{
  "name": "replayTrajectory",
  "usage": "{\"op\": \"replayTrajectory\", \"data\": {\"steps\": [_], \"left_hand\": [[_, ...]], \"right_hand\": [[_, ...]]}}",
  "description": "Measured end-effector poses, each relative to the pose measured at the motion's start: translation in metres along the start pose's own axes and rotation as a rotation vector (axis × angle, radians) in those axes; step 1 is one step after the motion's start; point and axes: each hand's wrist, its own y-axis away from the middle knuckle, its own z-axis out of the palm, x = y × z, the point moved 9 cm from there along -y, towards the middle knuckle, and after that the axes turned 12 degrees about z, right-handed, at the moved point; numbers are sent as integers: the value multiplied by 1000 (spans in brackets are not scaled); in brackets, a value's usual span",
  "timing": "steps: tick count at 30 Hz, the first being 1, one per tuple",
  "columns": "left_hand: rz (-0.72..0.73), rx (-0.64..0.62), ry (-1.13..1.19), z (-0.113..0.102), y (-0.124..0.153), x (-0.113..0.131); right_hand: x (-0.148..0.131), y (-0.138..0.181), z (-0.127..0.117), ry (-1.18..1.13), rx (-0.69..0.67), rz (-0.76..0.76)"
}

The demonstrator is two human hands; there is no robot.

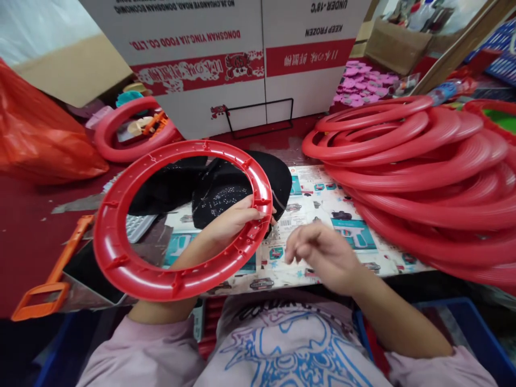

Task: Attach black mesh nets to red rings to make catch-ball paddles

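A red plastic ring [116, 258], its hollow ribbed side facing me, is held up over the table. My left hand [236, 217] reaches through the ring's opening and grips its right side, with fingers wrapped around the rim. To the right of the ring, apart from it, my right hand [318, 252] hovers with its fingers curled and pinched together. Whatever may be between those fingers is hidden. Behind the ring lies a black cap-like cloth item [278, 174] with shiny specks.
A tall stack of red rings [403, 183] fills the right side. Upside-down printed cartons [242, 64] stand at the back, near pink pieces [363, 83]. On the left are an orange bag [40, 129], an orange plastic handle [60, 269] and another ring [108, 140].
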Motion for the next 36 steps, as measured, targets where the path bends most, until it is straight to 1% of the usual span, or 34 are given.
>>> {"op": "replayTrajectory", "data": {"steps": [2,3,5,7,9,11,13,14,16,18,20,22,24,26,28,30,33,35,36], "left_hand": [[-71,-73,39,6,4,-7],[-118,-112,60,10,7,-11],[-192,-164,96,19,13,-17],[-220,-192,126,26,16,-20],[-213,-194,172,31,17,-21],[-212,-170,220,34,17,-22],[-220,-136,281,34,16,-26],[-229,-121,312,33,15,-29],[-236,-104,366,30,14,-34],[-228,-117,386,26,12,-39],[-207,-163,390,26,10,-41],[-207,-182,378,25,11,-42],[-230,-146,338,23,13,-43],[-249,-100,287,21,16,-42],[-251,-93,265,23,20,-38],[-262,-124,264,27,23,-36],[-300,-202,208,35,27,-39],[-309,-227,154,38,27,-42],[-295,-211,126,38,25,-42]], "right_hand": [[-3,-16,-24,-273,86,55],[-3,-24,-34,-359,122,78],[-1,-43,-50,-434,189,132],[6,-59,-62,-453,238,181],[19,-71,-68,-477,257,239],[36,-76,-69,-512,254,313],[50,-76,-65,-530,212,362],[55,-74,-61,-514,153,375],[55,-69,-47,-414,-32,361],[51,-62,-33,-211,-218,310],[45,-55,-24,50,-321,212],[40,-49,-15,270,-379,99],[36,-46,-8,405,-390,-3],[32,-45,-6,461,-349,-84],[27,-43,-5,463,-303,-153],[24,-42,-6,430,-283,-191],[25,-44,-7,438,-261,-140],[29,-46,-8,455,-231,-45],[32,-46,-9,449,-211,18]]}}
